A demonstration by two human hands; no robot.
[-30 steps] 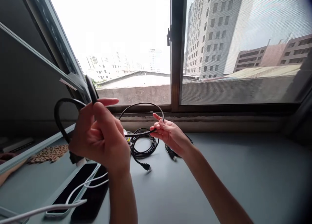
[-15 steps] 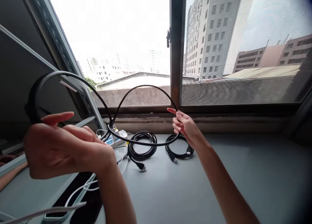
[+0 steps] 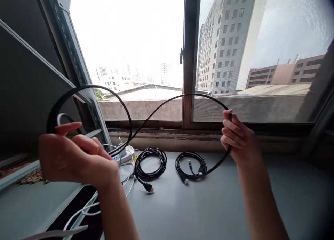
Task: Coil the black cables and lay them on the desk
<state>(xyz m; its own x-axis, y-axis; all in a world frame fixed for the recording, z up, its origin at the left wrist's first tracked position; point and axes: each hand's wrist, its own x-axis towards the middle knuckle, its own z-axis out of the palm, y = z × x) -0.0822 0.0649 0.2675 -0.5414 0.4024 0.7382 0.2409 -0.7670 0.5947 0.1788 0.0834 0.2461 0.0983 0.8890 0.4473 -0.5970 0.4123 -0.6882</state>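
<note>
A black cable (image 3: 167,101) hangs in the air between my two hands. On the left, my left hand (image 3: 75,156) is closed round its looped part, which rises above the fingers. My right hand (image 3: 236,137) grips the cable at the right, fingers wrapped round it. Below that hand the cable's free end runs down to the left and ends in a small plug (image 3: 190,162). Two coiled black cables lie on the grey table: one left of centre (image 3: 150,176) with its plug sticking out, another (image 3: 177,167) beneath the hanging plug.
A power strip (image 3: 127,154) with white cables (image 3: 90,201) stands at the left edge of the grey table (image 3: 188,212). A metal frame (image 3: 97,118) rises at the left. Behind the table is a window (image 3: 189,111) with a dark frame.
My right hand has moved right and drawn the cable out into a wider arc, with its plug end now hanging in view. My left hand keeps its hold; the view has shifted slightly.
</note>
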